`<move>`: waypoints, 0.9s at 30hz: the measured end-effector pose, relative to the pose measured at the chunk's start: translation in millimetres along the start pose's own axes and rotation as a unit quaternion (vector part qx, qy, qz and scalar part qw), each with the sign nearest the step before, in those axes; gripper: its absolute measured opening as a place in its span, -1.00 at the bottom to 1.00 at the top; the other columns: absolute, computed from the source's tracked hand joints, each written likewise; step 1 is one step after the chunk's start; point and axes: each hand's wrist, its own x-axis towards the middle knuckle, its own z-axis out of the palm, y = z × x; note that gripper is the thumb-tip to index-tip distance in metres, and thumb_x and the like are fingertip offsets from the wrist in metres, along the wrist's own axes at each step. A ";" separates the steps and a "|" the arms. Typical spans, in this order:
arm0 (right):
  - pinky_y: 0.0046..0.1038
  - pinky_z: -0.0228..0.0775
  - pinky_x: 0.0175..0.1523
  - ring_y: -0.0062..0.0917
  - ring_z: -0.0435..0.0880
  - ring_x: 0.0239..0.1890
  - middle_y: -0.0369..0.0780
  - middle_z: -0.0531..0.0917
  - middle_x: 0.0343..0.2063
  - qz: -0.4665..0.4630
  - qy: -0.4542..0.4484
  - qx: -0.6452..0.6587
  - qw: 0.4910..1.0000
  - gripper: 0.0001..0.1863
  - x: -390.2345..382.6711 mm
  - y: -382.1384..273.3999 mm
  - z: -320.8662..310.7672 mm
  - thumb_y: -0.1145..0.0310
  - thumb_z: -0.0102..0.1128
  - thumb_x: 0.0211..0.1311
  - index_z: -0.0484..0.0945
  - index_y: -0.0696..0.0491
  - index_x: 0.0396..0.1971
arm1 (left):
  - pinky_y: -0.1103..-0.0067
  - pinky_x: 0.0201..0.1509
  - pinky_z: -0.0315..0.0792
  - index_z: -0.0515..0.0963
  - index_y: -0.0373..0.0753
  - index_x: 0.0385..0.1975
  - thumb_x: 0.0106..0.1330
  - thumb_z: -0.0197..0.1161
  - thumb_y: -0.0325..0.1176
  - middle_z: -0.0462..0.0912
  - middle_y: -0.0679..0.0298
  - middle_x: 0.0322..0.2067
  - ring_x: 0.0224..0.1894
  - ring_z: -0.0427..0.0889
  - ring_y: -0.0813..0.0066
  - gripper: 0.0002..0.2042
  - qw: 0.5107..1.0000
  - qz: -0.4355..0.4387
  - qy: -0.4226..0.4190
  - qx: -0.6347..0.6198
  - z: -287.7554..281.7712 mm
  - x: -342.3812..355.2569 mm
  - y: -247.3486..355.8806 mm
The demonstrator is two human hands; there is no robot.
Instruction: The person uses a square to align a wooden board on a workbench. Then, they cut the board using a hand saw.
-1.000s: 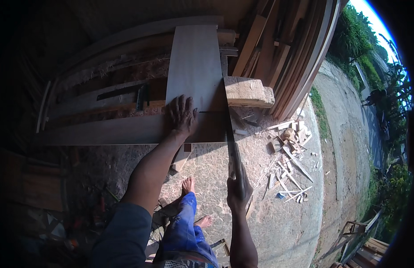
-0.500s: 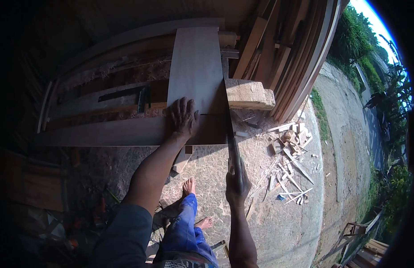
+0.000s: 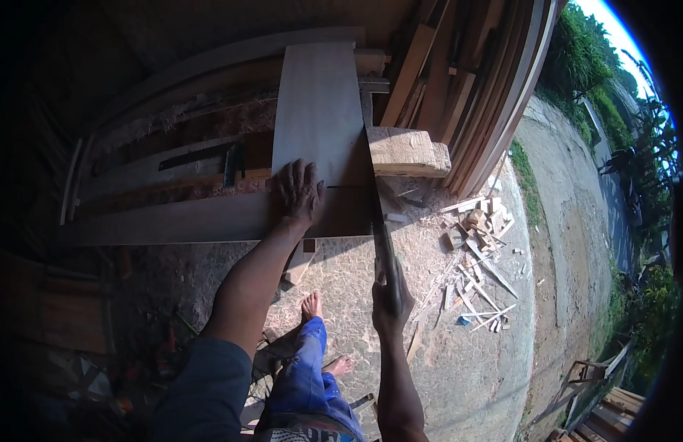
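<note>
My left hand (image 3: pixel 301 193) lies flat with fingers apart on a pale wide board (image 3: pixel 319 103), pressing where it meets a long plank (image 3: pixel 164 222) running crosswise. Below the plank's right end, my right hand (image 3: pixel 394 303) is closed round the handle of a handsaw (image 3: pixel 381 221). The saw's narrow dark blade is seen nearly edge-on, running away from me along the wide board's right edge. Its teeth and the cut are hidden. A dark L-shaped square (image 3: pixel 228 163) rests on the bench, left of my left hand.
A thick rough timber block (image 3: pixel 408 153) juts out right of the blade. Tall planks (image 3: pixel 496 96) lean behind it. Wood offcuts (image 3: pixel 481 250) and shavings litter the ground at right. My bare feet (image 3: pixel 311 305) stand below the bench.
The view has shifted slightly, so the boards and block appear a little further left and up. My left hand keeps its place on the wood; my right hand still grips the handsaw.
</note>
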 end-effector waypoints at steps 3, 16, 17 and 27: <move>-0.43 0.56 -0.19 -0.52 0.69 -0.30 -0.05 0.75 -0.14 -0.090 0.020 0.004 0.996 -0.39 27.8 0.1 14.0 0.52 0.30 0.21 0.50 0.01 0.32 | -0.06 0.48 -0.03 0.40 -0.23 0.27 0.36 0.21 -0.15 0.30 0.02 0.30 0.42 0.16 -0.08 -0.48 1.000 0.014 0.021 0.013 0.2 1.5 -7.3; -0.45 0.53 0.00 -0.53 0.68 -0.11 -0.02 0.73 -0.05 -0.116 0.030 0.011 0.993 -0.40 30.2 -16.8 15.2 0.52 0.28 0.25 0.47 0.08 0.34 | -0.13 0.50 -0.10 0.39 -0.25 0.25 0.35 0.20 -0.17 0.28 -0.01 0.31 0.46 0.11 -0.11 -0.49 1.000 0.005 0.005 -0.010 3.3 0.7 -1.2; -0.46 0.53 -0.01 -0.56 0.68 -0.10 -0.03 0.73 -0.04 -0.110 0.032 0.017 0.993 -0.39 23.3 -5.1 14.7 0.52 0.29 0.25 0.47 0.08 0.34 | -0.12 0.50 -0.09 0.39 -0.24 0.25 0.35 0.20 -0.17 0.28 -0.01 0.31 0.45 0.11 -0.11 -0.49 1.000 0.011 0.010 -0.012 2.0 -2.7 -3.5; -0.52 0.53 -0.13 -0.46 0.77 -0.07 -0.12 0.71 0.10 0.011 -0.046 -0.109 0.993 -0.35 -117.4 1.8 -56.5 0.61 0.16 0.12 0.51 0.10 0.31 | -0.07 0.48 -0.03 0.39 -0.25 0.26 0.36 0.19 -0.15 0.27 0.00 0.33 0.44 0.13 -0.11 -0.48 1.000 -0.001 0.014 0.025 -0.8 -1.3 -7.0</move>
